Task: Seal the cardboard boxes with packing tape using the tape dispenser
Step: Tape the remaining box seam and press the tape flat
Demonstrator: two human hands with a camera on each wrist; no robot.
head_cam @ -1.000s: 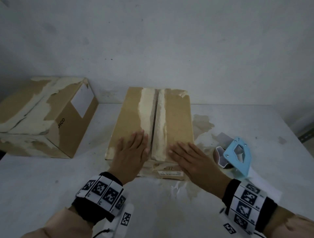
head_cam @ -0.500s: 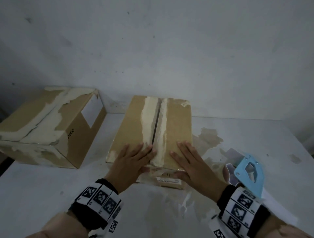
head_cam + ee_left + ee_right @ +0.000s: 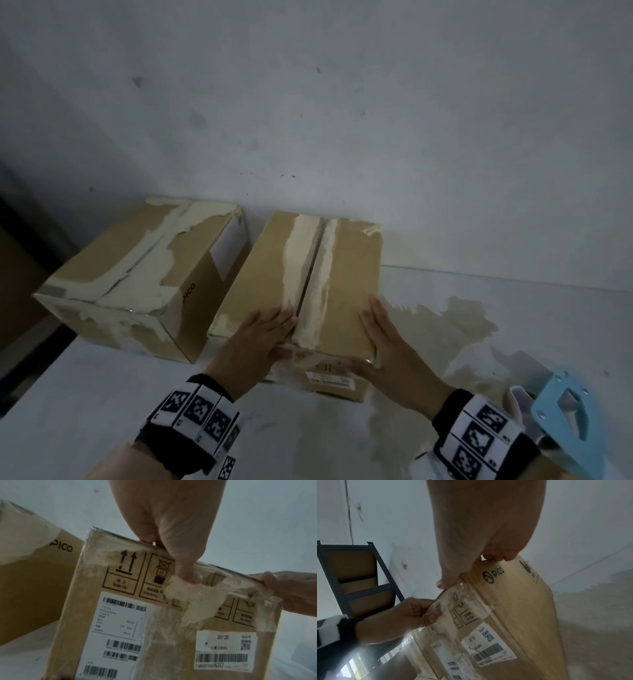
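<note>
The middle cardboard box (image 3: 346, 281) lies flat on the white table (image 3: 85, 394), its top seam (image 3: 310, 274) flanked by pale torn strips. My left hand (image 3: 260, 339) grips the near edge left of the seam, fingers on top and thumb (image 3: 187, 574) pressed on the labelled front face (image 3: 154, 628). At the near right corner my right hand (image 3: 383, 346) holds the box too, fingers along the top edge, thumb (image 3: 447, 582) at the corner. The blue tape dispenser (image 3: 568, 421) sits on the table by my right wrist, untouched.
A second, taller box (image 3: 137, 274) with torn tape marks stands just left of the middle one, close to the wall (image 3: 342, 120). Brown stains (image 3: 445, 325) mark the table to the right. A dark metal shelf (image 3: 359, 581) stands off to the left.
Both hands slid from lying flat on the box top back to its near edge, thumbs now on the front face. The box now sits farther back and nearer the left box.
</note>
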